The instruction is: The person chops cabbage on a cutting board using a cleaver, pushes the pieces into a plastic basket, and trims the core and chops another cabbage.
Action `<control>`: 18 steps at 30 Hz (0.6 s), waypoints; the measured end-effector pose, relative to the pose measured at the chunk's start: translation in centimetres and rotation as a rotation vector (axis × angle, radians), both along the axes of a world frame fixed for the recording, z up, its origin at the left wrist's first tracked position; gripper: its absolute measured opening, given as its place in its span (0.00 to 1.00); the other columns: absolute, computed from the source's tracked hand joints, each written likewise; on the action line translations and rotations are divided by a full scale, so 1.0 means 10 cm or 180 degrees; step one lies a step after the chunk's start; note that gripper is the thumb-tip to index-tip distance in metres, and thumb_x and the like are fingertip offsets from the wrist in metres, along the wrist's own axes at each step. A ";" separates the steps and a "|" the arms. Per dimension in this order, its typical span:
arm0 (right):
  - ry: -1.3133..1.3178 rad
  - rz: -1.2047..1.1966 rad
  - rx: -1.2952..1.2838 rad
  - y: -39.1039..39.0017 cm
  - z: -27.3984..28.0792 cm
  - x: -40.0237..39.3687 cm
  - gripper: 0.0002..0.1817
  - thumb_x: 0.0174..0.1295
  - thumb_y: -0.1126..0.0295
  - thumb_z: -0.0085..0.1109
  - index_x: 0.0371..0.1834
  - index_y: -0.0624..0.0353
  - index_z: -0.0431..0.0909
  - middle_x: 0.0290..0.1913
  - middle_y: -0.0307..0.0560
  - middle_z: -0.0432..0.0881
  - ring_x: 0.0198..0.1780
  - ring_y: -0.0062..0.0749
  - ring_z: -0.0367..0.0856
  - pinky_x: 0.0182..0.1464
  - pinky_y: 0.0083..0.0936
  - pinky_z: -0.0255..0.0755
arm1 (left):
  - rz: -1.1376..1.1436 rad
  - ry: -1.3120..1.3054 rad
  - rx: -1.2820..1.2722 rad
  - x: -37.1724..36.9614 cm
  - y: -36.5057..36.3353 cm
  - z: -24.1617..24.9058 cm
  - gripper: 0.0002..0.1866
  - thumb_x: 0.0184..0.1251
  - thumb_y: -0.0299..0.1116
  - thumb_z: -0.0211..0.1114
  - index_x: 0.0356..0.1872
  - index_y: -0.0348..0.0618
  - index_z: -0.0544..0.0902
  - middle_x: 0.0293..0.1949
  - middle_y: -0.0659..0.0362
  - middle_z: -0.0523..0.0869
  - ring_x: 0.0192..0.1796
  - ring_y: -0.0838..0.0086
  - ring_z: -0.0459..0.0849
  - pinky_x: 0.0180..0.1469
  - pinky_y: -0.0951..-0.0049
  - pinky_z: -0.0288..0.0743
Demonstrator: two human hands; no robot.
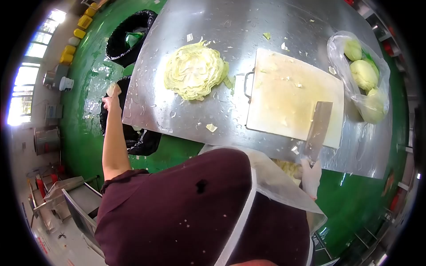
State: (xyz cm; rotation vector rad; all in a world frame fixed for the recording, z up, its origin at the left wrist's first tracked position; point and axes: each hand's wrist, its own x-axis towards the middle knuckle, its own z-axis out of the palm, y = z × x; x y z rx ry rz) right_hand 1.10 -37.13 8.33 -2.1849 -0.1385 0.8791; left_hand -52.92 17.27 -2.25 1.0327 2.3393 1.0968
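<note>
My left hand (109, 103) is stretched out over a black-lined bin (126, 84), its fingers closed on a pale cabbage piece (114, 90). At the table's front edge, my gloved right hand (311, 174) grips the handle of a cleaver (319, 128). The broad blade lies over the right front part of a white cutting board (284, 97). An opened, leafy cabbage half (194, 71) rests on the metal table (208, 117) to the left of the board. Below the table edge, beside my right hand, shredded cabbage (288, 168) is partly visible.
A clear plastic bag (344, 66) with several whole cabbages (364, 75) stands right of the board. Cabbage scraps (211, 128) and water drops dot the table. Another black-lined bin (128, 37) stands farther back on the wet green floor (86, 93).
</note>
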 end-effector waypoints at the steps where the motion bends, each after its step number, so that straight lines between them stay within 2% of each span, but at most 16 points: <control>1: -0.0023 0.0060 -0.0160 0.02 0.04 0.01 0.20 0.62 0.66 0.59 0.50 0.71 0.71 0.38 0.52 0.81 0.29 0.28 0.81 0.28 0.25 0.74 | 0.0247 0.0556 -0.0240 0.04 0.03 0.00 0.52 0.60 0.55 0.70 0.77 0.44 0.52 0.56 0.46 0.78 0.57 0.53 0.79 0.56 0.48 0.76; 2: 0.0005 0.0073 -0.0176 0.01 0.03 0.01 0.20 0.63 0.66 0.59 0.51 0.71 0.70 0.38 0.52 0.81 0.29 0.28 0.81 0.27 0.25 0.73 | -0.0350 0.0150 -0.0287 0.12 0.04 -0.05 0.50 0.60 0.55 0.70 0.75 0.41 0.54 0.56 0.46 0.79 0.57 0.55 0.79 0.55 0.50 0.77; 5: 0.0053 0.0153 -0.0272 -0.02 -0.01 0.05 0.21 0.63 0.64 0.59 0.52 0.70 0.70 0.37 0.51 0.81 0.27 0.29 0.81 0.27 0.26 0.73 | -0.2112 -0.1123 -0.0419 1.35 -0.44 0.17 0.45 0.62 0.53 0.70 0.71 0.33 0.62 0.56 0.47 0.81 0.54 0.60 0.82 0.52 0.56 0.79; 7: 0.0031 0.0203 -0.0355 -0.01 0.01 0.05 0.22 0.63 0.63 0.59 0.52 0.70 0.70 0.37 0.51 0.81 0.27 0.29 0.81 0.27 0.26 0.72 | -0.2997 -0.2314 -0.1001 1.85 -0.29 -0.08 0.33 0.64 0.44 0.72 0.62 0.29 0.73 0.49 0.50 0.85 0.49 0.65 0.85 0.48 0.61 0.83; 10: -0.0098 0.0172 -0.0463 0.09 0.18 -0.08 0.23 0.63 0.62 0.59 0.52 0.70 0.70 0.38 0.51 0.82 0.28 0.29 0.82 0.28 0.26 0.72 | -0.2837 -0.2675 -0.1412 2.19 -0.34 0.21 0.24 0.64 0.32 0.71 0.57 0.28 0.75 0.52 0.46 0.84 0.50 0.61 0.87 0.52 0.56 0.85; 13: -0.0245 0.0069 -0.0453 0.01 0.00 -0.09 0.23 0.62 0.59 0.60 0.49 0.70 0.73 0.39 0.55 0.83 0.30 0.34 0.84 0.31 0.31 0.74 | -0.2729 -0.3564 -0.2209 2.28 -0.28 0.29 0.23 0.63 0.27 0.70 0.57 0.27 0.75 0.52 0.43 0.84 0.49 0.58 0.88 0.52 0.57 0.86; 15: -0.0415 0.0104 -0.0206 -0.18 -0.40 0.04 0.17 0.64 0.66 0.59 0.49 0.65 0.68 0.30 0.44 0.73 0.23 0.25 0.73 0.24 0.26 0.70 | -0.2745 -0.3588 -0.2174 2.46 -0.40 0.31 0.23 0.64 0.27 0.69 0.57 0.26 0.75 0.52 0.43 0.84 0.49 0.57 0.88 0.51 0.58 0.86; 17: -0.0550 0.0113 -0.0190 -0.24 -0.45 0.06 0.15 0.65 0.68 0.59 0.49 0.63 0.66 0.26 0.39 0.70 0.20 0.22 0.70 0.21 0.25 0.68 | -0.2926 -0.3553 -0.2094 2.62 -0.52 0.40 0.23 0.64 0.26 0.69 0.57 0.25 0.75 0.52 0.44 0.84 0.50 0.58 0.88 0.52 0.60 0.86; 18: -0.0580 0.0100 -0.0285 -0.19 -0.38 0.03 0.16 0.64 0.67 0.60 0.48 0.64 0.67 0.27 0.41 0.72 0.21 0.23 0.72 0.21 0.25 0.69 | -0.3078 -0.3541 -0.1711 2.72 -0.57 0.42 0.24 0.62 0.25 0.69 0.58 0.25 0.74 0.52 0.45 0.84 0.50 0.59 0.88 0.52 0.60 0.85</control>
